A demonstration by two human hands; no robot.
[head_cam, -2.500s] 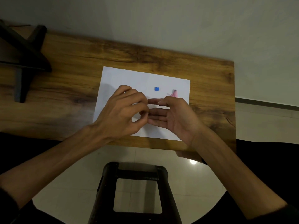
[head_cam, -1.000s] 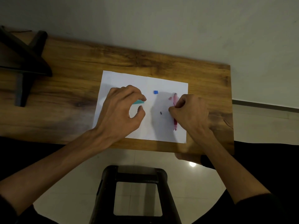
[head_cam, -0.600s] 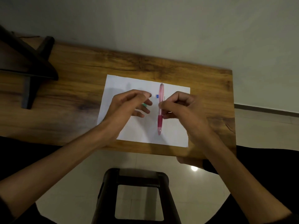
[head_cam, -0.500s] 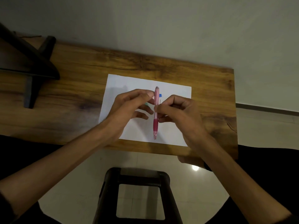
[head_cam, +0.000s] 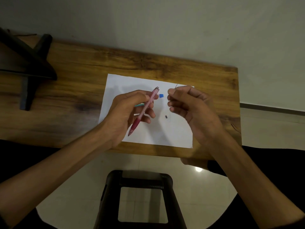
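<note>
A white paper sheet (head_cam: 165,133) lies on the wooden table (head_cam: 74,90). Above it my left hand (head_cam: 125,113) grips a pink pen (head_cam: 145,109), tilted with its dark red tip toward me. A teal piece (head_cam: 139,105) shows behind the same fingers. To the right, my right hand (head_cam: 189,106) has curled fingers that pinch a very thin rod (head_cam: 176,85), barely visible above the knuckles. On the sheet between my hands lie a small blue piece (head_cam: 161,96) and a tiny dark piece (head_cam: 166,116).
A black stand (head_cam: 29,63) sits on the table's far left. A black stool (head_cam: 140,195) is on the tiled floor below the table's near edge. The wall runs close behind the table.
The pink pen passed from my right hand to my left and now leans diagonally. My right hand drew away to the right, pinching a thin rod.
</note>
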